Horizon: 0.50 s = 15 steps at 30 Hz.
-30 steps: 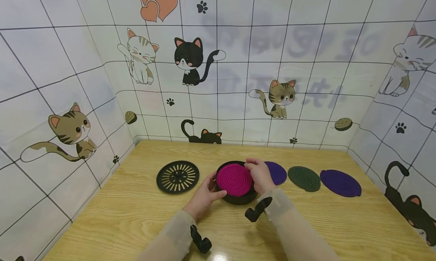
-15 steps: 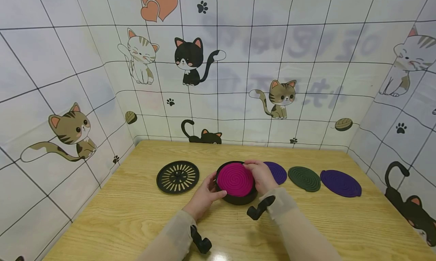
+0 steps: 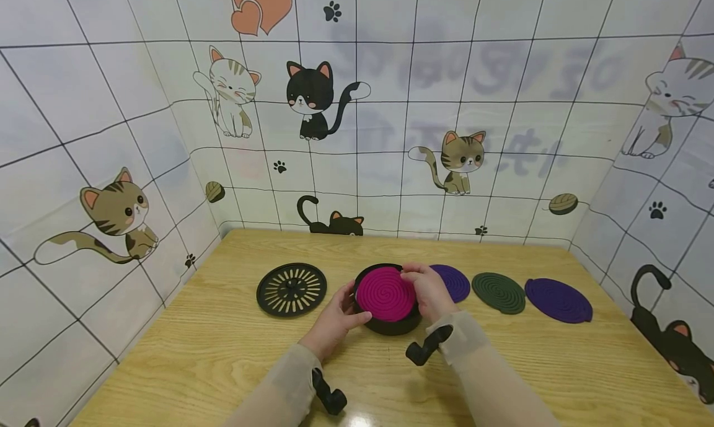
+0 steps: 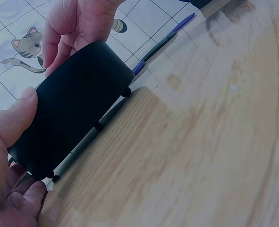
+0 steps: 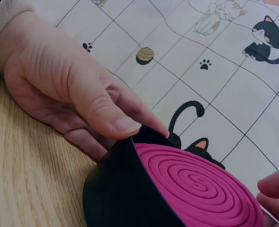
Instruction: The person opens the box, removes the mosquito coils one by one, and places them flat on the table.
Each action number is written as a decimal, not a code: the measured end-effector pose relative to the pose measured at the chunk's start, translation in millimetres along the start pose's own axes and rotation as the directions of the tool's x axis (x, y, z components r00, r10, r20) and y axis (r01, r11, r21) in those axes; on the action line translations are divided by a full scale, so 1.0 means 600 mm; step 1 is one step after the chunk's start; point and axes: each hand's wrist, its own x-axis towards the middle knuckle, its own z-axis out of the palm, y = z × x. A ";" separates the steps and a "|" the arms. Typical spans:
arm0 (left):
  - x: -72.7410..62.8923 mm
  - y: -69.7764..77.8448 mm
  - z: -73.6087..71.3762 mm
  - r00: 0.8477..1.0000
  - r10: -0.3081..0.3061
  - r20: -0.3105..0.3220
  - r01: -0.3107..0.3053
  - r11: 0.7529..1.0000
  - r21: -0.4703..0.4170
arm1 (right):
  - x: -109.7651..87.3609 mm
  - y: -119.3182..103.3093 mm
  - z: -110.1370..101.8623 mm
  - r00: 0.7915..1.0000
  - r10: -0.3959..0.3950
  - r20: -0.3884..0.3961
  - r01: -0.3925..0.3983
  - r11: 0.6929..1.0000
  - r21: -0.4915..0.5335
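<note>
A round black mosquito coil holder (image 3: 392,328) sits on the wooden table with a pink mosquito coil (image 3: 385,294) at its mouth. My left hand (image 3: 333,323) grips the holder from the left, thumb on its front wall; small feet under the wall (image 4: 82,104) show in the left wrist view. At the coil's upper right edge, my right hand (image 3: 431,294) pinches it with its fingertips. In the right wrist view, the coil (image 5: 198,182) lies along the holder's rim, and part of the right hand (image 5: 276,191) is cut off by the frame. The holder's inside is mostly hidden.
Left of the holder lies a black slotted lid (image 3: 292,290). To the right are a purple coil (image 3: 454,283) partly behind my right hand, a green coil (image 3: 498,292) and another purple coil (image 3: 558,300). A cat-patterned cloth wall (image 3: 385,185) encloses the table (image 3: 223,352).
My right hand has shifted slightly to the right and down, and the pink coil has moved a little with it. My left hand stays in place on the holder.
</note>
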 end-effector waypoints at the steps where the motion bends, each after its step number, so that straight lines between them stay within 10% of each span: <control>1: 0.000 0.000 0.000 1.000 0.001 0.001 -0.001 1.000 0.002 | -0.001 0.000 0.000 1.000 0.000 0.001 0.000 1.000 -0.002; 15: 0.000 0.000 0.000 1.000 0.010 0.007 -0.010 1.000 0.003 | -0.001 0.000 -0.010 0.995 0.033 0.098 -0.031 0.999 -0.023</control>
